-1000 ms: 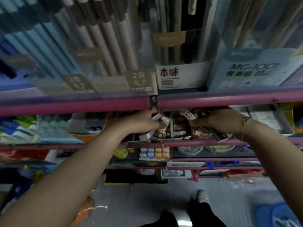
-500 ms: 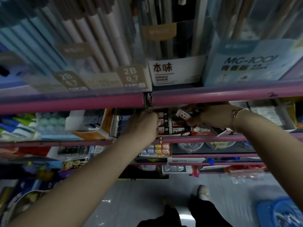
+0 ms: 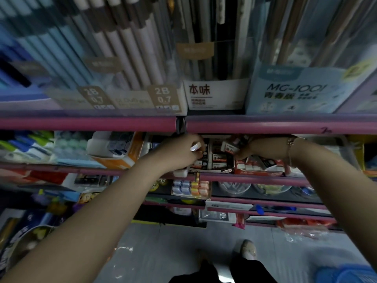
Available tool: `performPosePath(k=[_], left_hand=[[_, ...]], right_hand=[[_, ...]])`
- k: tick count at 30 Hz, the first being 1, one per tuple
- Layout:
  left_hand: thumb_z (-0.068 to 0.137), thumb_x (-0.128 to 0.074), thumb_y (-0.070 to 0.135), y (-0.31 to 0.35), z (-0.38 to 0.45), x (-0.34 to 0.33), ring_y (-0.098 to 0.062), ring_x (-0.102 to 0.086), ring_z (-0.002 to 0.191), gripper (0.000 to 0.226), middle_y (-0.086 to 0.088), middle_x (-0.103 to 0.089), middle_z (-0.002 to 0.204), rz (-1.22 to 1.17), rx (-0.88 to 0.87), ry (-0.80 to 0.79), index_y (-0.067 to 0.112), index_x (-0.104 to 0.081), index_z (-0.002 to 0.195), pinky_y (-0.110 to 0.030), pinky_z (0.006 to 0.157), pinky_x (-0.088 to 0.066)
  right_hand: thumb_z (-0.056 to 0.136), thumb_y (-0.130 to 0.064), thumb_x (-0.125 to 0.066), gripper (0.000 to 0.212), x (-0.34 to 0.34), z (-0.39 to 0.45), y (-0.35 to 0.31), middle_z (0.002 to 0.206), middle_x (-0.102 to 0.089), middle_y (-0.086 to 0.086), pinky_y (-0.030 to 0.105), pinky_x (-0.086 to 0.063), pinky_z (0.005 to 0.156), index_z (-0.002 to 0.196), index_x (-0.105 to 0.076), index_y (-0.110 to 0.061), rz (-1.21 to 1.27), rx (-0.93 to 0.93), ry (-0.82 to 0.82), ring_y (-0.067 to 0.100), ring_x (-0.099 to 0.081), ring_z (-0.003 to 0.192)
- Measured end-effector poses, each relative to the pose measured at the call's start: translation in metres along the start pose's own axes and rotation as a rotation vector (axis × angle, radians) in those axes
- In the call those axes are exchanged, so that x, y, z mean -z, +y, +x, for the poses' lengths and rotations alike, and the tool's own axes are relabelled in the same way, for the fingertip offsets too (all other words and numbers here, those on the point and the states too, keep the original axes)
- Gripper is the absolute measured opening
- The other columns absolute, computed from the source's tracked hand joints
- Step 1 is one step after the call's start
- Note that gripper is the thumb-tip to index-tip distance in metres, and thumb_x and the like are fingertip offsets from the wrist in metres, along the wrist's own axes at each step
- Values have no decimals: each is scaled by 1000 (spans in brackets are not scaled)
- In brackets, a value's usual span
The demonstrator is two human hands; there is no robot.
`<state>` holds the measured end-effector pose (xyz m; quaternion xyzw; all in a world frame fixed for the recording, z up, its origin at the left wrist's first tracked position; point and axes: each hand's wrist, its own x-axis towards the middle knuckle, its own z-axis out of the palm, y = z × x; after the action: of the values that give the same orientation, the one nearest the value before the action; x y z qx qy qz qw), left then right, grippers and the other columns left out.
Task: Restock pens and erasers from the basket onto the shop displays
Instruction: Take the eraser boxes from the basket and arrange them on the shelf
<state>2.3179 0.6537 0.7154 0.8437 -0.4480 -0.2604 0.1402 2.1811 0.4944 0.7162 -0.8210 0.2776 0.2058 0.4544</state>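
Erasers fill the display box between our hands. We judge our left hand pinches one white eraser to slot it in; just right, our right hand grips spare erasers as ready stock.

Both bare arms reach forward, well apart at the elbows. The left hand is curled, fingers pinching something small and white. The right hand (a bracelet on its wrist) grips a small packet.
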Motion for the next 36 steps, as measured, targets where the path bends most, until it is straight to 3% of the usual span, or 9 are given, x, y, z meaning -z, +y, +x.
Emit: performPosePath(k=[3,7,10,13,16,19,25,32,36], left_hand=[[85,-68,33,4,-4,-4,-2,-57,101,16,16,-62,111,-400,-48,-40,41,-60,98,-21,83,-45],[83,-72,32,15,-2,-5,-3,-61,98,12,15,-68,101,-574,12,-64,37,-65,92,-26,88,-48],[84,-70,31,12,-2,-2,-19,-66,94,30,-5,-73,98,-600,111,-51,13,-66,107,-38,88,-50],[85,-67,30,7,7,-4,-23,-67,86,31,-10,-71,99,-499,239,10,9,-64,107,-31,70,-52],[84,-68,32,12,19,-12,-22,-65,86,33,-8,-68,98,-431,279,36,10,-61,108,-34,73,-55],[83,-68,33,22,28,-26,-12,-58,72,28,-1,-63,87,-322,204,122,13,-60,102,-22,53,-40],[85,-67,36,21,35,-39,-18,-58,82,22,0,-61,91,-145,136,280,18,-59,94,-25,60,-35],[81,-72,35,14,36,-37,-17,-57,78,24,2,-59,91,-109,-2,158,23,-57,96,-23,58,-37],[80,-73,32,15,37,-37,-13,-53,75,27,4,-57,95,15,-65,159,24,-56,99,-19,51,-31]], right_hand=[[82,-17,-70,33,-1,-3,-3,111,-66,12,38,-48,92,114,-64,-9,64,54,13,31,-60,105],[78,-21,-75,38,-6,-9,-8,111,-67,1,37,-44,100,114,-65,-17,162,97,-7,19,-60,105],[80,-42,-70,41,-7,-17,-6,103,-66,0,30,-44,93,113,-63,-18,19,50,188,14,-59,96],[88,-32,-62,19,-13,-29,5,92,-58,-1,18,-35,68,102,-63,-20,-27,93,481,12,-51,81],[86,-16,-66,17,-29,-40,18,86,-65,-5,4,-36,52,82,-64,-33,132,132,513,0,-54,69],[86,-17,-66,27,-47,-48,24,88,-67,-9,7,-41,61,77,-61,-42,173,123,484,3,-60,75],[87,-18,-64,22,-62,-53,25,80,-62,-15,-1,-42,55,84,-62,-39,240,105,537,4,-59,71],[87,-13,-62,19,-67,-55,18,87,-66,-3,16,-46,64,96,-65,-29,272,90,545,15,-62,79],[79,-11,-72,26,-64,-52,19,80,-65,1,12,-50,59,100,-57,-10,612,81,613,14,-62,71]])
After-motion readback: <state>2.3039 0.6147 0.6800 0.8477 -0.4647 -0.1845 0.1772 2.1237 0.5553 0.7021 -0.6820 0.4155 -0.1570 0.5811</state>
